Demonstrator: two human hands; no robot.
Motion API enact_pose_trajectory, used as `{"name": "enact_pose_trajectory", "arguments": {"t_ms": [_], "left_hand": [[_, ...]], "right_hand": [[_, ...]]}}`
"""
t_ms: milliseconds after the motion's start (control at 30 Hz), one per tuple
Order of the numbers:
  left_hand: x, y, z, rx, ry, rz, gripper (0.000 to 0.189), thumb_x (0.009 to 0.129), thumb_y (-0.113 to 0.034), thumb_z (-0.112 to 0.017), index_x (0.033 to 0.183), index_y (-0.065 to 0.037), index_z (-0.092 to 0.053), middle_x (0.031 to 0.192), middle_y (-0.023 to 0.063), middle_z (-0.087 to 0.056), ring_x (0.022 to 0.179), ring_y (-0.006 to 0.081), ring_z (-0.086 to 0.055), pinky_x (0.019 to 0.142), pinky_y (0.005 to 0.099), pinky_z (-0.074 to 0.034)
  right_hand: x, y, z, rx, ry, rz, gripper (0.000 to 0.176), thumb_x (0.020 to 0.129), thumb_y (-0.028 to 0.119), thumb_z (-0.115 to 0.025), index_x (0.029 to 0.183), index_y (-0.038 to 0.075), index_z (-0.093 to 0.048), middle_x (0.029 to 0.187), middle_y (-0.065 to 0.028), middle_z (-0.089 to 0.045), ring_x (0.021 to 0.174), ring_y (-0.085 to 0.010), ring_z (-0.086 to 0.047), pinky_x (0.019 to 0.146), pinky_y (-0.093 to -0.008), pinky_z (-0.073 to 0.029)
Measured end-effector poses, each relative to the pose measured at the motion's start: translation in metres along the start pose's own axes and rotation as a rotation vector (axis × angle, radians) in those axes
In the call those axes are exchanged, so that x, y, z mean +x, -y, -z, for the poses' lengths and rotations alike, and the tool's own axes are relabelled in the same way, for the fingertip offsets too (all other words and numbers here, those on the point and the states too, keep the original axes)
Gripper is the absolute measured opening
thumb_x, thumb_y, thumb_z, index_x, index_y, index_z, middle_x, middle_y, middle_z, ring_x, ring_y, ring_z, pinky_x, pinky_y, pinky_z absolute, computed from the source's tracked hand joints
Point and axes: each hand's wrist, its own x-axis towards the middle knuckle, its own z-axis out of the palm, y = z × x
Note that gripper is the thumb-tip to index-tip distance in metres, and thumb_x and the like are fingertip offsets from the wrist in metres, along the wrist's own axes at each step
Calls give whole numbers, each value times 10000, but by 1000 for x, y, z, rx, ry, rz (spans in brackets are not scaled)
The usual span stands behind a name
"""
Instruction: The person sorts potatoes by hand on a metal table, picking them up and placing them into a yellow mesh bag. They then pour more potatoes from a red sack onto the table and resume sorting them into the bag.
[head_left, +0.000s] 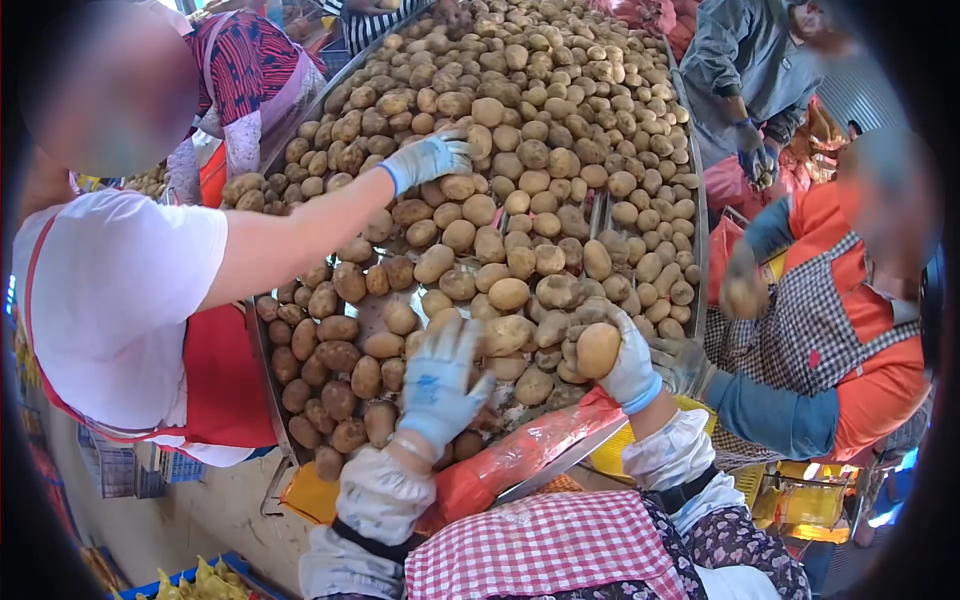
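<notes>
Potatoes [510, 293] cover the metal sorting table [372, 318] in front of me. My left hand [437, 388], in a white and light blue glove, is open over the near potatoes, palm down with its fingers stretched forward. Its fingertips touch a potato or lie just beside it. My right hand [632, 368], gloved the same way, is closed round a tan potato [598, 350] at the table's near right. Part of that potato is hidden by the fingers.
At the left, a co-worker in a white shirt [120, 290] reaches a gloved hand [430, 160] over the potatoes. A person in orange [850, 340] works at the right edge. Red plastic [530, 450] covers the near edge. Yellow crates [615, 455] stand below right.
</notes>
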Motion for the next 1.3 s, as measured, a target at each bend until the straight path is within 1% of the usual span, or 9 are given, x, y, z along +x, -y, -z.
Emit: {"name": "enact_pose_trajectory", "arguments": {"t_ms": [200, 400, 533, 667, 867, 1067, 1133, 1200, 1300], "left_hand": [[56, 8, -53, 312, -75, -383, 600, 766, -281, -662, 1295, -53, -494, 1185, 193, -561, 1124, 380, -521, 1034, 481, -333], [29, -11, -65, -794, -195, 281, 308, 973, -214, -444, 1135, 5, -588, 1000, 226, -625, 907, 374, -587, 828, 393, -475], [23, -20, -66, -331, -153, 15, 371, 1011, -255, -404, 1041, 44, -620, 926, 199, -664, 917, 276, -643, 741, 368, -500], [22, -18, -32, -921, -243, 446, 355, 1000, -211, -452, 1257, 29, -503, 1103, 141, -634, 980, 217, -608, 855, 328, -488], [15, -60, -41, -998, 85, 175, 439, 928, -159, -589, 1314, 6, -463, 1226, 116, -558, 1075, 160, -548, 944, 288, -452], [16, -29, -40, -896, 231, -5, 461, 1009, -317, -354, 1177, 48, -578, 1137, 140, -629, 1031, 192, -604, 912, 308, -478], [4, 2, -32, -678, 245, 281, 456, 1002, -294, -336, 1167, 47, -591, 1073, 158, -662, 953, 231, -640, 904, 334, -484], [-6, 10, -17, -599, 91, 123, 412, 996, -290, -383, 1161, 11, -610, 1151, 164, -634, 1015, 239, -620, 925, 333, -469], [-18, 35, -31, -118, -172, -76, 361, 922, -298, -521, 1181, -65, -614, 1208, 169, -587, 1117, 315, -554, 950, 435, -432]], "right_hand": [[16, -19, 23, 112, 28, -300, 418, 969, 301, -411, 1260, 9, -479, 1016, -178, -646, 783, -312, -670, 652, -403, -580], [15, -12, -3, 216, 245, -491, 419, 956, 269, -489, 1314, 53, -453, 1114, -119, -629, 788, -216, -674, 646, -325, -568], [21, -22, -7, 12, 335, -405, 447, 945, 245, -528, 1331, 40, -432, 1167, -105, -600, 801, -204, -669, 699, -307, -557], [15, -25, -13, 143, 227, -367, 432, 946, 263, -535, 1305, 37, -450, 1135, -83, -607, 904, -184, -648, 757, -300, -541], [9, -46, -9, 116, 371, -301, 412, 969, 293, -495, 1288, 34, -471, 1127, -77, -618, 996, -166, -606, 877, -284, -486], [-31, -3, -9, -37, 349, -320, 417, 959, 236, -514, 1293, -4, -445, 1219, -86, -549, 1103, -164, -535, 981, -301, -417], [-51, 20, 12, 29, 367, -165, 447, 954, 197, -504, 1324, -28, -394, 1221, -112, -539, 1115, -212, -531, 1009, -322, -395], [-42, -2, 85, 969, 820, -240, 471, 956, 212, -478, 1337, -42, -370, 1234, -153, -518, 1132, -259, -527, 1027, -353, -392], [-125, 29, 178, 364, 44, -128, 498, 953, 281, -462, 1348, -11, -381, 1260, -166, -535, 1185, -298, -509, 1011, -385, -427]]}}
